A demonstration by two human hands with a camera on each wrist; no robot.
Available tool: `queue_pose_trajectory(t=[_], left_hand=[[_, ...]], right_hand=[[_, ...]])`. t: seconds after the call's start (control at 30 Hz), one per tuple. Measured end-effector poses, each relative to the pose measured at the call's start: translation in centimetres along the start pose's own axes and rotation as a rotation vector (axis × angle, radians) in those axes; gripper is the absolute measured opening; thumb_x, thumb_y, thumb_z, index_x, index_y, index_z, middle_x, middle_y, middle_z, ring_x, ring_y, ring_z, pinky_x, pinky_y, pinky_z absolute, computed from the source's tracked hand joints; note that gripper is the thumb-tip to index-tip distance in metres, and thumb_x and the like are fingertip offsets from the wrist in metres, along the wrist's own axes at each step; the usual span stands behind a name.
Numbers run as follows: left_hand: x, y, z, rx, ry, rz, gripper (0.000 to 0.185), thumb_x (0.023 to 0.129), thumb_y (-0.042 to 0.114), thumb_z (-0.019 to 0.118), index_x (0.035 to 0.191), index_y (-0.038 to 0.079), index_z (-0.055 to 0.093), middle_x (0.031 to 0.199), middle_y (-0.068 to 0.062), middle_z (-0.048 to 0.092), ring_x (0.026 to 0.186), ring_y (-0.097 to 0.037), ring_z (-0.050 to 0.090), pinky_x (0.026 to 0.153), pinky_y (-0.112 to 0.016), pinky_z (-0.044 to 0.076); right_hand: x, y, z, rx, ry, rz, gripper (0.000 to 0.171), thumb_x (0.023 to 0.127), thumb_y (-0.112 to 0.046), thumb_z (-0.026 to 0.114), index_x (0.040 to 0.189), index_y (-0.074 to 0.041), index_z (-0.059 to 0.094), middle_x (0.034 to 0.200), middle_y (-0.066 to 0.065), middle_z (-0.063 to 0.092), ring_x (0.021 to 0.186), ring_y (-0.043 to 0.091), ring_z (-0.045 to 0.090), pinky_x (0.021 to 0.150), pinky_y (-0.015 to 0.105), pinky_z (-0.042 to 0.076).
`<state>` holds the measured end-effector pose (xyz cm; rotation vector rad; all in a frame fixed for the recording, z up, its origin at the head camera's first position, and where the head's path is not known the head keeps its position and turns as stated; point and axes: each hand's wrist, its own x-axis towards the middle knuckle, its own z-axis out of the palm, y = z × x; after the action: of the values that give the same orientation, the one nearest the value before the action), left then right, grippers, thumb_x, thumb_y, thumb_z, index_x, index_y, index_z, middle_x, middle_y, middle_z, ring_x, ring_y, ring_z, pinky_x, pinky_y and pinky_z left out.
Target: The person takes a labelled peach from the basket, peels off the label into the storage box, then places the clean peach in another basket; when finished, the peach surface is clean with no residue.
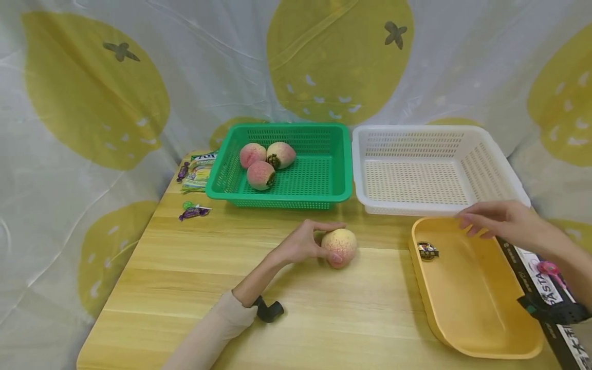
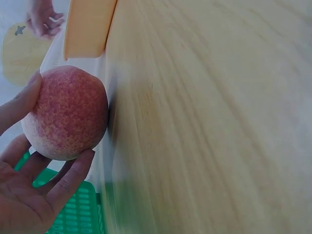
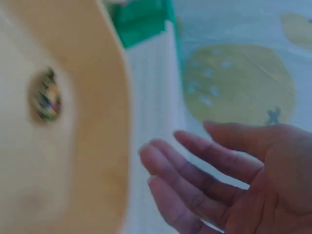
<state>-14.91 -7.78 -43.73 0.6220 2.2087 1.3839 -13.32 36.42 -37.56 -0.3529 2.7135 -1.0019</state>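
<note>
The left hand (image 1: pixel 302 244) has a peach (image 1: pixel 342 245) between its curved thumb and fingers, gripping it from the side around mid-counter (image 1: pixel 185 288), well in from the left edge. Whether the fruit bears on the wood or sits just above it, I cannot tell. A light squeeze with thumb and fingers opposed across its widest part should serve best; a round body like this would probably roll if pinched off-centre. The right hand (image 1: pixel 509 221) holds nothing, its fingers relaxed and parted above the far end of the orange tray (image 1: pixel 472 303).

For room, bare wood runs from the peach toward the counter's left edge and nearer the wearer. Toward the far edge, the green basket (image 1: pixel 310 177) and white basket (image 1: pixel 411 182) stand close; toward the right edge, the tray's raised rim calls for lifting over.
</note>
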Motion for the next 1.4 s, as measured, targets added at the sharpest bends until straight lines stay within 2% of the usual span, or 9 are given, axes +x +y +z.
queue_pose_trajectory(t=[0.17, 0.27, 0.4, 0.6, 0.7, 0.8, 0.9, 1.03, 1.4], left_hand=[[0.0, 0.0, 0.0, -0.005, 0.001, -0.007, 0.070, 0.079, 0.004, 0.089, 0.144, 0.013, 0.063, 0.149, -0.006, 0.061, 0.149, -0.027, 0.044, 0.117, -0.052, 0.044], [0.0, 0.1, 0.0, -0.008, 0.001, -0.015, 0.071, 0.079, 0.003, 0.089, 0.144, 0.013, 0.063, 0.149, -0.005, 0.061, 0.149, -0.027, 0.044, 0.117, -0.051, 0.045], [0.1, 0.1, 0.1, -0.006, -0.006, -0.015, 0.070, 0.079, 0.004, 0.089, 0.144, 0.012, 0.063, 0.149, -0.005, 0.061, 0.147, -0.028, 0.046, 0.114, -0.049, 0.048], [0.0, 0.0, 0.1, 0.006, 0.000, -0.023, 0.071, 0.079, 0.006, 0.090, 0.144, 0.015, 0.063, 0.149, -0.004, 0.061, 0.146, -0.028, 0.047, 0.111, -0.047, 0.050], [0.0, 0.0, 0.1, 0.004, -0.007, -0.017, 0.071, 0.079, 0.006, 0.089, 0.144, 0.014, 0.063, 0.149, -0.005, 0.061, 0.144, -0.030, 0.049, 0.109, -0.046, 0.052], [0.1, 0.0, 0.1, 0.006, -0.019, -0.011, 0.071, 0.080, 0.006, 0.089, 0.145, 0.012, 0.062, 0.150, -0.007, 0.061, 0.142, -0.032, 0.052, 0.108, -0.046, 0.053], [0.1, 0.1, 0.0, 0.013, -0.022, 0.008, 0.070, 0.081, 0.005, 0.088, 0.145, 0.008, 0.060, 0.149, -0.010, 0.060, 0.141, -0.034, 0.054, 0.111, -0.048, 0.051], [0.2, 0.5, 0.1, 0.042, -0.022, 0.039, 0.069, 0.081, 0.003, 0.087, 0.144, 0.004, 0.061, 0.149, -0.012, 0.061, 0.142, -0.034, 0.053, 0.114, -0.050, 0.047], [2.6, 8.0, -1.2, -0.040, -0.016, 0.336, 0.067, 0.086, 0.006, 0.084, 0.148, 0.011, 0.059, 0.151, -0.008, 0.059, 0.131, -0.019, 0.060, 0.094, -0.030, 0.060]], right_hand=[[1.1, 1.4, -4.0, -0.078, 0.206, 0.027, 0.027, 0.107, -0.021, 0.057, 0.112, 0.004, 0.065, 0.098, -0.007, 0.069, 0.084, 0.002, 0.059, 0.063, 0.014, 0.047], [2.4, 2.8, -5.5, -0.109, 0.272, 0.000, 0.039, 0.107, -0.021, 0.056, 0.135, 0.005, 0.054, 0.137, 0.024, 0.053, 0.125, 0.030, 0.052, 0.102, 0.038, 0.052], [3.8, 5.0, -7.0, -0.103, 0.188, 0.010, 0.067, 0.111, -0.025, 0.047, 0.167, -0.012, 0.012, 0.167, 0.038, -0.002, 0.144, 0.071, 0.007, 0.107, 0.089, 0.008], [5.3, 8.2, -7.8, 0.097, -0.040, 0.068, 0.072, 0.115, -0.030, 0.032, 0.158, -0.044, -0.023, 0.168, 0.008, -0.031, 0.149, 0.063, -0.014, 0.102, 0.091, 0.004], [5.6, 9.6, -7.8, 0.137, -0.065, 0.116, 0.069, 0.115, -0.035, 0.027, 0.153, -0.047, -0.030, 0.168, 0.024, -0.023, 0.156, 0.043, 0.025, 0.113, 0.075, 0.031], [5.8, 10.7, -7.9, 0.128, -0.065, 0.157, 0.068, 0.115, -0.039, 0.023, 0.153, -0.045, -0.032, 0.169, 0.031, -0.007, 0.113, 0.000, 0.063, 0.091, 0.029, 0.053], [6.1, 11.4, -7.9, 0.154, -0.060, 0.159, 0.064, 0.114, -0.040, 0.022, 0.160, -0.039, -0.023, 0.168, -0.007, 0.029, 0.093, -0.019, 0.055, 0.072, 0.011, 0.044], [6.3, 12.1, -7.7, 0.264, -0.059, 0.149, 0.060, 0.114, -0.036, 0.024, 0.165, -0.035, -0.010, 0.118, -0.049, 0.043, 0.097, -0.015, 0.060, 0.074, 0.016, 0.051], [6.1, 12.8, -7.2, 0.303, -0.063, 0.144, 0.060, 0.115, -0.034, 0.024, 0.164, -0.037, -0.010, 0.145, -0.036, 0.034, 0.102, -0.021, 0.055, 0.076, 0.015, 0.053]])
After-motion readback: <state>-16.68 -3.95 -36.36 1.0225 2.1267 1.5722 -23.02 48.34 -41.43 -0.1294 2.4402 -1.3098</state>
